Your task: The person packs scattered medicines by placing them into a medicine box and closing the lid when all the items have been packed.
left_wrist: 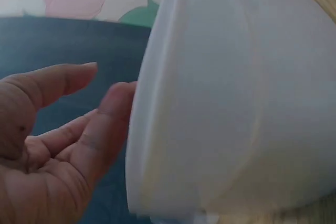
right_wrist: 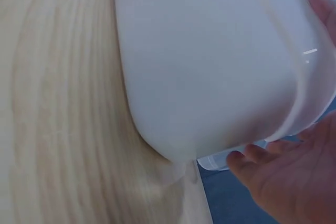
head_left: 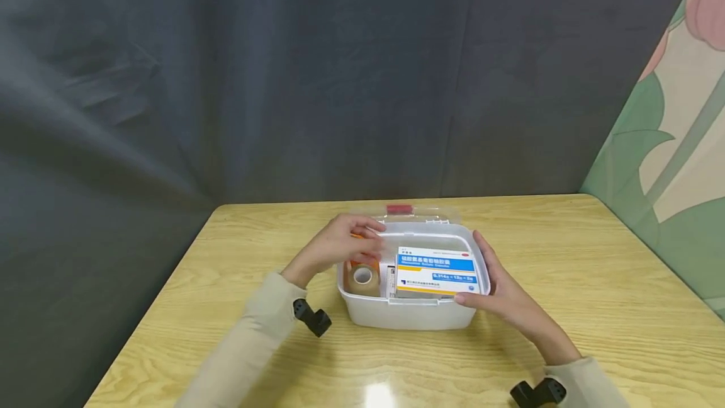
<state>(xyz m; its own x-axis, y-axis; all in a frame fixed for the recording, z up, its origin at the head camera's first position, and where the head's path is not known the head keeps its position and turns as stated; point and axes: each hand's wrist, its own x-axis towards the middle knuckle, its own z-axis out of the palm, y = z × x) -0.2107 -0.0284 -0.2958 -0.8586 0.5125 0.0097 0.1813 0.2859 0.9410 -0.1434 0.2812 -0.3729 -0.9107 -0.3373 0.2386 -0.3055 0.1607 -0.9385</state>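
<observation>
On the table stands a white plastic storage box (head_left: pixel 410 313) with its top off. My right hand (head_left: pixel 510 298) holds its right end, the thumb over the front rim and the fingers along the side wall, as the right wrist view also shows. Over the box's left end reaches my left hand (head_left: pixel 345 244), its fingers spread, blurred and holding nothing visible. Below it lie a roll of tan tape (head_left: pixel 362 276) and an orange item (head_left: pixel 372 263), partly hidden by the fingers. A white and blue medicine carton (head_left: pixel 436 272) fills the right part of the box.
Behind the box lies a clear lid with a red latch (head_left: pixel 399 209). The wooden table (head_left: pixel 566 257) ends at a dark curtain (head_left: pixel 340 80) at the back. A wall with a flower pattern (head_left: pixel 674 156) rises on the right.
</observation>
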